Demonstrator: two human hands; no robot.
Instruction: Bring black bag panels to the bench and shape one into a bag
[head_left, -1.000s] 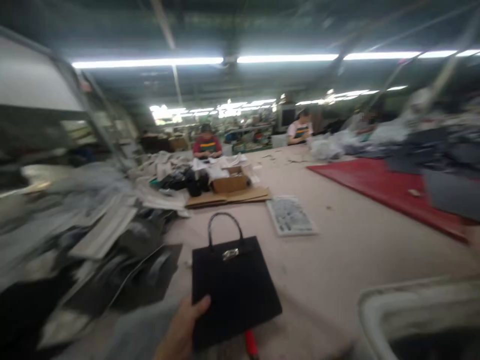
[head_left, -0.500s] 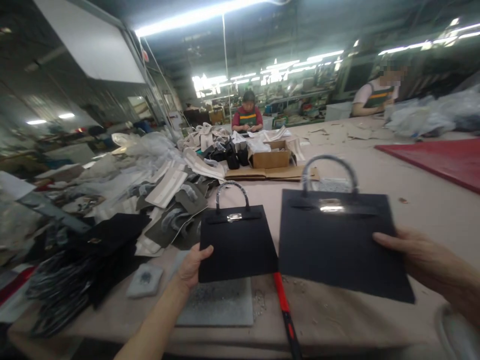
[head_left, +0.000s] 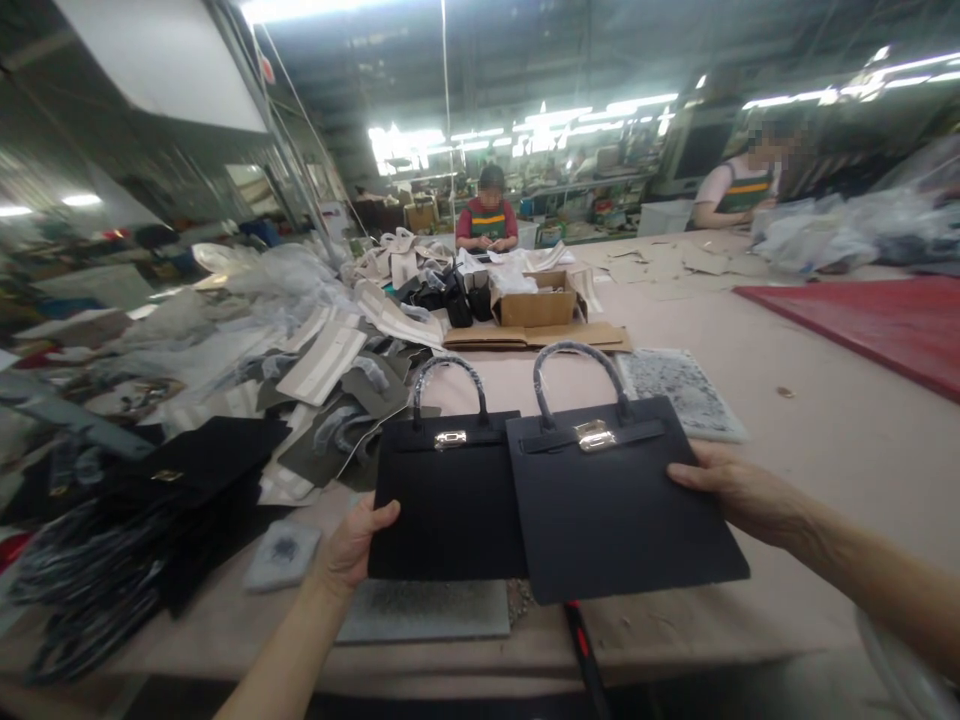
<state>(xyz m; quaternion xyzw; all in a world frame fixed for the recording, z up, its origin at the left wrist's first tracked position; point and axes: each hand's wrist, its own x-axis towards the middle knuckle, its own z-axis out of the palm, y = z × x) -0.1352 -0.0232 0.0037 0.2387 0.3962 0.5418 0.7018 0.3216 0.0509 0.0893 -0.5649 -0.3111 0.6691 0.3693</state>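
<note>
Two flat black handbag panels are held up side by side above the table, each with a plastic-wrapped handle and a shiny metal clasp. My left hand (head_left: 352, 545) grips the left edge of one handbag panel (head_left: 442, 520), thumb on its front. Gripped at its right edge by my right hand (head_left: 727, 480), the other handbag panel (head_left: 615, 530) tilts slightly and overlaps the first one's right edge. My fingers behind both panels are hidden. Below them lie a grey slab (head_left: 427, 625) and a red-and-black tool handle (head_left: 581, 640), partly covered.
Left stands a pile of black panels (head_left: 210, 455) beside a small white block (head_left: 283, 555). Beyond are grey and white strap pieces (head_left: 322, 360), a cardboard box (head_left: 536, 305), a speckled slab (head_left: 682, 385) and a red board (head_left: 862, 325). Two people (head_left: 487, 220) sit farther back.
My right hand has brought its panel leftward, so it now overlaps the left one. The left panel has shifted slightly left and down. The speckled slab behind shows more.
</note>
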